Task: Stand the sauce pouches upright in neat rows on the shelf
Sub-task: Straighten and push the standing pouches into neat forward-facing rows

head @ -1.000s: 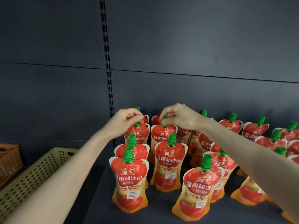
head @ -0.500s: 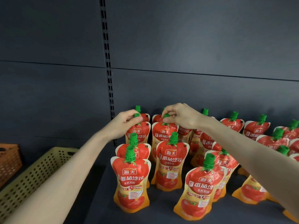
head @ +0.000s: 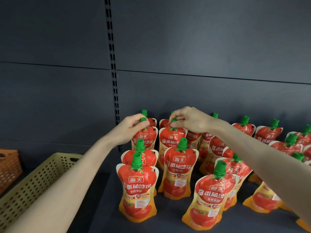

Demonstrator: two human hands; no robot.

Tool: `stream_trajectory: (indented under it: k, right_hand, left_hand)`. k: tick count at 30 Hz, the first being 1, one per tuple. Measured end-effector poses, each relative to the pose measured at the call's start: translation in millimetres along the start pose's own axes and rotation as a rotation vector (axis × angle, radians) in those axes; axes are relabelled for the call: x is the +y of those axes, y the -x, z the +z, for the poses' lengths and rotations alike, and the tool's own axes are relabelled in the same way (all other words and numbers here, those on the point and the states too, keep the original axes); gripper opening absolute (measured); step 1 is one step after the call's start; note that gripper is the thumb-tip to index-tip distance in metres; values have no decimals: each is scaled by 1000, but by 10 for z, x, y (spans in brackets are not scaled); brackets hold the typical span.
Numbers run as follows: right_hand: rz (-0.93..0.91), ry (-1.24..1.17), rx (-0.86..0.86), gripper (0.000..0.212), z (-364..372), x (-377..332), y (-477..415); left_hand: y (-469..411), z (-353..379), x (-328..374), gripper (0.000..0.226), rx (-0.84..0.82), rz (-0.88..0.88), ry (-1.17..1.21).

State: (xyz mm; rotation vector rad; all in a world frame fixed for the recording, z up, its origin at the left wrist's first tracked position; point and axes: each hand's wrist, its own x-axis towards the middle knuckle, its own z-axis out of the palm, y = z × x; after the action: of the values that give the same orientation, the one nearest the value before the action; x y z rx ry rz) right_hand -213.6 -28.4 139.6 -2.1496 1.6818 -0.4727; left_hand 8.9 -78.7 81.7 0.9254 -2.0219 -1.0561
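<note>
Centrally, a dark matte shelf (head: 170, 214) is backed by a flat grey-blue wall panel (head: 202, 39), which a black slotted upright (head: 111, 56) divides. Red-and-orange sauce pouches (head: 176, 170) stand on the shelf in rows running front to back. Each has its long axis vertical, its printed face toward the viewer and its spout upward.

The pouches are of glossy, flexible film, narrow at the shoulders and wide at the base. Each bears a tomato picture and white lettering and ends in a ribbed green plastic cap (head: 136, 159). One front pouch (head: 210, 199) leans slightly to the right.

The left hand (head: 129, 130) pinches, between thumb and curled fingers, the cap of the left held pouch (head: 145, 138), second from the back in the leftmost row. The right hand (head: 190, 121) likewise pinches the cap of the right held pouch (head: 173, 139), its neighbour in the next row. Both held pouches are upright, their bases hidden behind the pouches in front.

Further pouches (head: 269, 133) fill the shelf to the right, partly hidden by the right forearm. Left of the shelf and lower lies a beige perforated plastic basket (head: 33, 182). Beside it, at the frame's edge, is an orange basket (head: 8, 165).
</note>
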Motion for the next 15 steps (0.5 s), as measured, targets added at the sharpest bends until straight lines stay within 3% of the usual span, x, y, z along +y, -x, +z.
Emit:
stream_trajectory:
  k: [9, 15]
  right_hand:
    - [22, 24, 15, 18, 15, -8, -7]
    - [37, 65, 74, 31, 13, -19, 52]
  left_hand:
    - [-20, -23, -11, 22, -28, 6, 5]
    - [6, -17, 15, 21, -1, 0, 18]
